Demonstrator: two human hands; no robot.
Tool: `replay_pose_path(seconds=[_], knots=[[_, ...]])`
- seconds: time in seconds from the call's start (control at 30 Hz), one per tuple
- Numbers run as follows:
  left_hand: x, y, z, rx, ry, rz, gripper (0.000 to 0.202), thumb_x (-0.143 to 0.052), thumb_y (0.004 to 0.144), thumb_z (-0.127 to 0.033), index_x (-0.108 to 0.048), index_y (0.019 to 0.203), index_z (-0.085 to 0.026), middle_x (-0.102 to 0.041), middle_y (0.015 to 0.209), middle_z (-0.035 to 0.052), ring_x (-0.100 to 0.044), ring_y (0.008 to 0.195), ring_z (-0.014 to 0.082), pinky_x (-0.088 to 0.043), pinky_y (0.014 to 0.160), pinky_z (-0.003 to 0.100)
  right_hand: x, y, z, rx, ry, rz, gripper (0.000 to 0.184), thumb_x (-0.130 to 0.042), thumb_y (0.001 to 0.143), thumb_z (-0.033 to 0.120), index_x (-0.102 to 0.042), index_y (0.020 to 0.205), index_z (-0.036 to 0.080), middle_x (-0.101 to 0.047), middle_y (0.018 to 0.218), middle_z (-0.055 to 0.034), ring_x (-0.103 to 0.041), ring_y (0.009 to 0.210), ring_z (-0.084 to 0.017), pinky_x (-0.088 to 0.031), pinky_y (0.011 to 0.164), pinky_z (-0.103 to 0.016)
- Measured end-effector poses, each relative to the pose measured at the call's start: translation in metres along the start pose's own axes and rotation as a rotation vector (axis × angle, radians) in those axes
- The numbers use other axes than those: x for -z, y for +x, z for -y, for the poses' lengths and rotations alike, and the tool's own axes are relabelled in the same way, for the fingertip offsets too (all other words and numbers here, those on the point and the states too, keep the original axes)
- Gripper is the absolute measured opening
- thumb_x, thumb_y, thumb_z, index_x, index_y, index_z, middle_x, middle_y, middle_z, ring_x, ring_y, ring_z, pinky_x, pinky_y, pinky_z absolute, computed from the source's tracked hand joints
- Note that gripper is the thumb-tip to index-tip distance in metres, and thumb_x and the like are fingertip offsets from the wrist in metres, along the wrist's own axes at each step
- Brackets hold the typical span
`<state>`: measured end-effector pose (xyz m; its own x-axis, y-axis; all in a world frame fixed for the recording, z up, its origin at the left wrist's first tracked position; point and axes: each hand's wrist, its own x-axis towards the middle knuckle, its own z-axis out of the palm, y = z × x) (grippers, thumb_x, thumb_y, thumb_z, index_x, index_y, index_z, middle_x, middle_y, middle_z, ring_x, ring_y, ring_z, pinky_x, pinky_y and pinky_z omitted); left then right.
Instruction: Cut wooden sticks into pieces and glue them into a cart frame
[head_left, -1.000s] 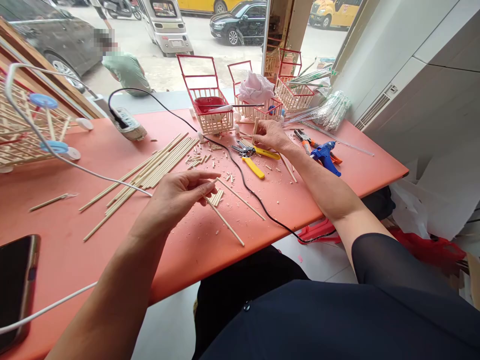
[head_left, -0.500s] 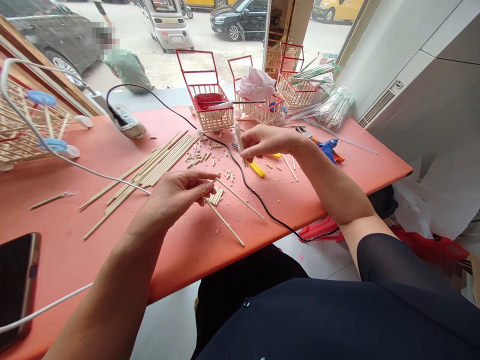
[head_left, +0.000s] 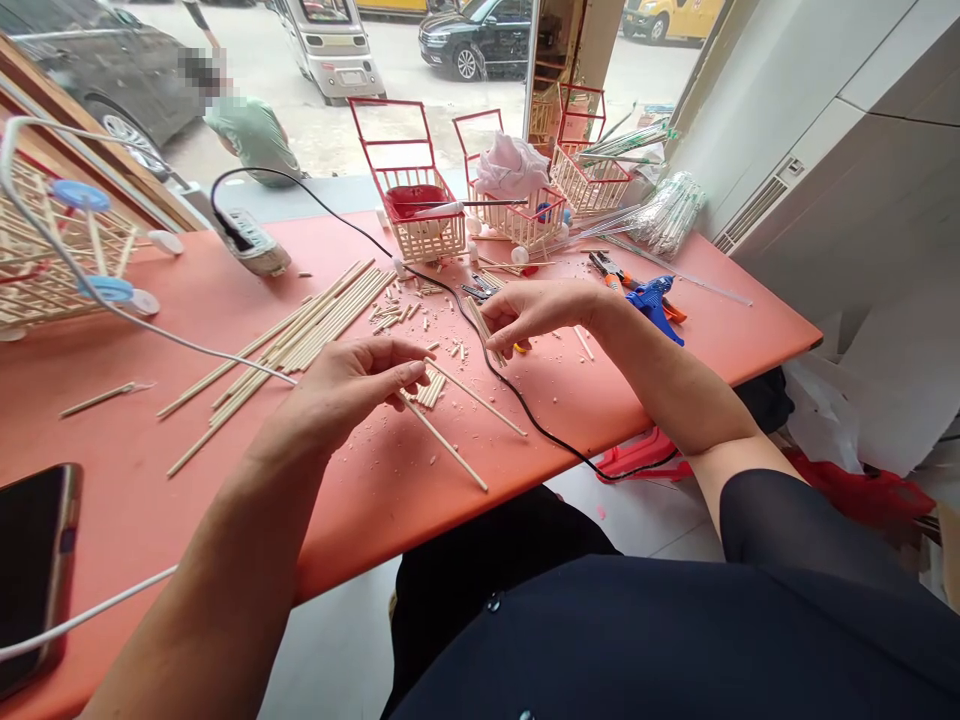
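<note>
Thumb and index finger of my left hand (head_left: 375, 380) are closed in a pinch around a thin wooden stick (head_left: 450, 445) that slants down to the right. A second thin stick (head_left: 480, 400) runs out beside it from near the fingertips; whether the hand holds that one too is unclear. A small row of short cut sticks (head_left: 431, 390) lies just beyond the left fingertips. My right hand (head_left: 525, 315) is closed on a few short wooden sticks (head_left: 477, 318), tilted, close above the black cable (head_left: 517, 400). Its palm side is hidden.
Long wooden sticks (head_left: 322, 320) lie left of centre, with offcuts (head_left: 394, 315) beside them. Small stick-built carts (head_left: 427, 235) line the back. Pliers (head_left: 611, 270) and a blue glue gun (head_left: 656, 305) lie right. A phone (head_left: 34, 570) rests at left; a person (head_left: 255, 140) sits outside.
My right hand has come down and toward me, and its short sticks have gone from nearly upright to tilted. It now covers most of the yellow-handled tool. My left hand has barely moved.
</note>
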<state>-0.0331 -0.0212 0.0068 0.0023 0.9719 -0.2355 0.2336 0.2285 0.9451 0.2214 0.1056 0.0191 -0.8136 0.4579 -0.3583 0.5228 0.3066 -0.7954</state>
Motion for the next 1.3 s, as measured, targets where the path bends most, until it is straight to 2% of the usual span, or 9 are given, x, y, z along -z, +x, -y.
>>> replay_pose_path(seconds=[0.13, 0.33, 0.47, 0.6, 0.73, 0.9, 1.0, 1.1, 1.3], knots=[[0.005, 0.002, 0.005, -0.008, -0.016, 0.032, 0.027, -0.094, 0.066, -0.036, -0.086, 0.084, -0.017, -0.08, 0.074, 0.0066, -0.066, 0.062, 0.0159, -0.055, 0.059, 0.028, -0.005, -0.013, 0.008, -0.154, -0.279, -0.016, 0.018, -0.074, 0.096, 0.009, -0.069, 0.079, 0.015, -0.079, 0.076, -0.0002, -0.068, 0.066, -0.011, -0.046, 0.062, -0.024], [0.017, 0.01, 0.02, -0.049, -0.004, 0.121, 0.031, -0.1, 0.074, -0.041, -0.087, 0.092, -0.018, -0.084, 0.084, 0.0062, -0.069, 0.07, 0.0139, -0.056, 0.062, 0.024, -0.02, -0.027, 0.024, -0.298, -0.486, 0.06, 0.031, -0.064, 0.1, 0.009, -0.072, 0.071, 0.014, -0.075, 0.068, -0.001, -0.061, 0.06, -0.012, -0.042, 0.063, -0.028], [0.021, 0.012, 0.022, -0.024, -0.022, 0.119, 0.034, -0.101, 0.074, -0.043, -0.087, 0.092, -0.019, -0.084, 0.086, 0.0065, -0.07, 0.072, 0.0138, -0.055, 0.064, 0.023, -0.025, -0.03, 0.026, -0.312, -0.52, 0.045, 0.034, -0.062, 0.102, 0.011, -0.077, 0.072, 0.013, -0.076, 0.07, -0.0035, -0.062, 0.062, -0.013, -0.042, 0.064, -0.028], [0.02, 0.009, 0.019, 0.007, -0.063, 0.102, 0.035, -0.103, 0.072, -0.044, -0.087, 0.089, -0.018, -0.082, 0.084, 0.006, -0.067, 0.071, 0.012, -0.053, 0.063, 0.021, -0.026, -0.034, 0.025, -0.268, -0.531, -0.088, 0.032, -0.063, 0.098, 0.006, -0.07, 0.068, 0.015, -0.078, 0.071, -0.0029, -0.063, 0.065, -0.013, -0.041, 0.067, -0.027], [0.017, 0.01, 0.014, 0.02, -0.161, 0.036, 0.036, -0.106, 0.059, -0.038, -0.084, 0.078, -0.017, -0.077, 0.075, 0.005, -0.064, 0.066, 0.0117, -0.05, 0.057, 0.021, -0.028, -0.033, 0.022, -0.145, -0.406, -0.28, 0.028, -0.062, 0.096, 0.003, -0.066, 0.072, 0.016, -0.079, 0.076, -0.0016, -0.067, 0.069, -0.011, -0.043, 0.069, -0.024], [0.016, 0.015, 0.015, 0.031, -0.355, -0.014, 0.034, -0.106, 0.056, -0.026, -0.082, 0.077, -0.016, -0.074, 0.072, 0.0045, -0.066, 0.066, 0.0142, -0.054, 0.056, 0.023, -0.034, -0.021, 0.01, -0.031, -0.082, -0.385, 0.025, -0.061, 0.102, 0.002, -0.064, 0.082, 0.017, -0.08, 0.081, -0.0027, -0.07, 0.071, -0.01, -0.047, 0.062, -0.02], [0.016, 0.017, 0.013, 0.051, -0.499, -0.091, 0.026, -0.1, 0.063, -0.016, -0.079, 0.078, -0.016, -0.073, 0.072, 0.003, -0.066, 0.065, 0.0133, -0.052, 0.053, 0.021, -0.038, -0.014, 0.002, 0.0, 0.134, -0.438, 0.024, -0.063, 0.102, 0.0, -0.063, 0.086, 0.017, -0.078, 0.08, -0.0027, -0.067, 0.068, -0.01, -0.047, 0.056, -0.019], [0.013, 0.017, 0.008, 0.075, -0.592, -0.197, 0.015, -0.089, 0.077, -0.009, -0.077, 0.08, -0.016, -0.072, 0.072, 0.0011, -0.066, 0.064, 0.0107, -0.052, 0.055, 0.018, -0.043, -0.01, -0.003, 0.026, 0.351, -0.449, 0.022, -0.064, 0.104, 0.0, -0.063, 0.09, 0.017, -0.079, 0.079, -0.0031, -0.068, 0.068, -0.01, -0.046, 0.055, -0.018], [0.008, 0.017, 0.006, 0.068, -0.678, -0.269, 0.019, -0.084, 0.09, -0.008, -0.069, 0.084, -0.019, -0.072, 0.079, -0.0021, -0.07, 0.071, 0.0097, -0.057, 0.062, 0.017, -0.055, -0.001, -0.011, 0.034, 0.798, -0.472, 0.017, -0.061, 0.103, 0.003, -0.064, 0.095, 0.018, -0.071, 0.074, 0.0007, -0.063, 0.062, -0.009, -0.05, 0.061, -0.018]])
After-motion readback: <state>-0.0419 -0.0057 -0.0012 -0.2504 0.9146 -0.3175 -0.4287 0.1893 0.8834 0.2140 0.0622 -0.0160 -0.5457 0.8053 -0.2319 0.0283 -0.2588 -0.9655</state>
